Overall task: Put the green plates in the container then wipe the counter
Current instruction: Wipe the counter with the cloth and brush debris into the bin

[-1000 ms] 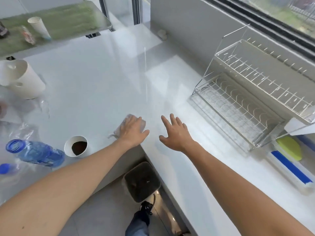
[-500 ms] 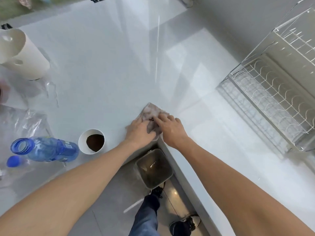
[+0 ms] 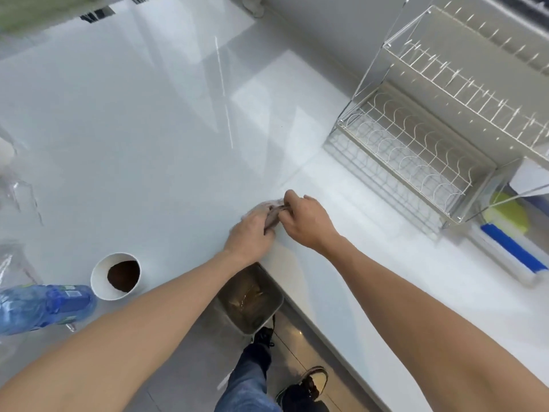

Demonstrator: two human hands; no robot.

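Counter [image 3: 154,138]: one cloth [image 3: 271,218] pinched by left hand [image 3: 251,234] and right hand [image 3: 306,223] grips.

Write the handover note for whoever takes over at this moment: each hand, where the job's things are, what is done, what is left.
Left hand: closed on the small grey-brown wiping cloth, at the inner corner of the glossy white counter.
Right hand: pinching the same cloth from the other side; it is bunched between both hands.
Green plates: sitting in the clear plastic container with blue trim, right of the wire dish rack, which holds no plates.
Done: plates appear stowed.
Left: wipe the counter; mind the white paper cup of brown powder and the lying blue water bottle nearby.
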